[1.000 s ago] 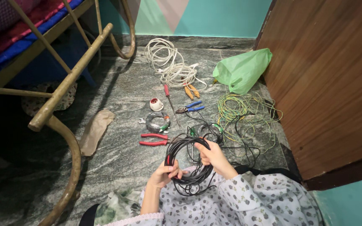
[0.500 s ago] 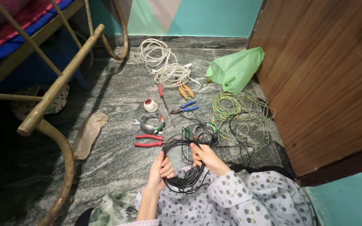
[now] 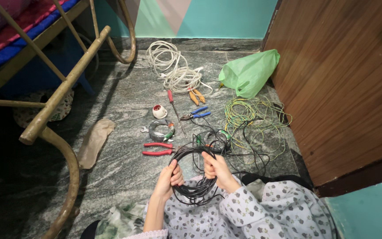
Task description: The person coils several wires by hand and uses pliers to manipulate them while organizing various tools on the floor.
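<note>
Head view: black cable coil (image 3: 194,188) held above lap, over stone floor (image 3: 124,102). Left hand (image 3: 169,177) and right hand (image 3: 216,170) clenched on opposite sides. Likely light, floppy, springy; grip bundled loops at 2 points, else coil unravels.

Black cable coil (image 3: 194,185): thin, multi-loop round hank, held upright above lap, loose strands trailing.

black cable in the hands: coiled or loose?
Coiled. The black cable forms a bundle of round loops, gripped on one side by the left hand and on the other by the right hand.
</note>
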